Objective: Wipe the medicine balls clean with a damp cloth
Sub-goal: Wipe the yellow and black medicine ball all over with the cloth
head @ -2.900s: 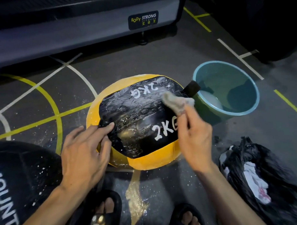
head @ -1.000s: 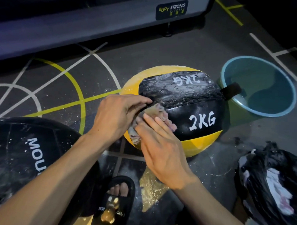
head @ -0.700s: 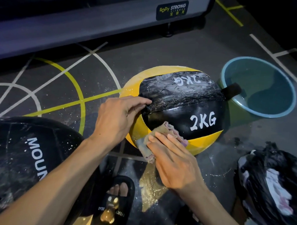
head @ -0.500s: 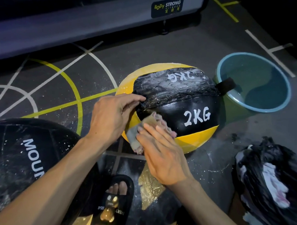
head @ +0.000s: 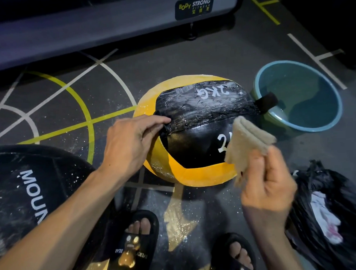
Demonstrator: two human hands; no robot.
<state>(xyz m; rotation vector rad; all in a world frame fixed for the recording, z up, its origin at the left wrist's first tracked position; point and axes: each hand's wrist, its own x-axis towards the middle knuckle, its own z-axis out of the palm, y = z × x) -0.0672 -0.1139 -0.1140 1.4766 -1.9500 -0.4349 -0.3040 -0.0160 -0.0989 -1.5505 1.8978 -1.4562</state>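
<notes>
A yellow and black 2 kg medicine ball (head: 193, 146) lies on the floor in the middle. Its upper black panel is streaked with white dust; the lower black panel looks glossy. My left hand (head: 131, 142) pinches a small black strap at the ball's left side. My right hand (head: 265, 182) holds a folded beige cloth (head: 246, 144) lifted off the ball, in front of its right side, covering part of the "2KG" print. A larger black medicine ball (head: 34, 192) speckled with white dust sits at the lower left.
A teal basin (head: 321, 117) with water stands to the right of the ball. A black plastic bag (head: 333, 214) with white scraps lies at the lower right. A grey machine base (head: 88, 25) runs along the back. My sandalled feet (head: 136, 243) are at the bottom.
My right hand has lifted the cloth from the ball's lower left and carried it to the right, now raised off the surface. My left hand keeps its hold at the ball's left side.
</notes>
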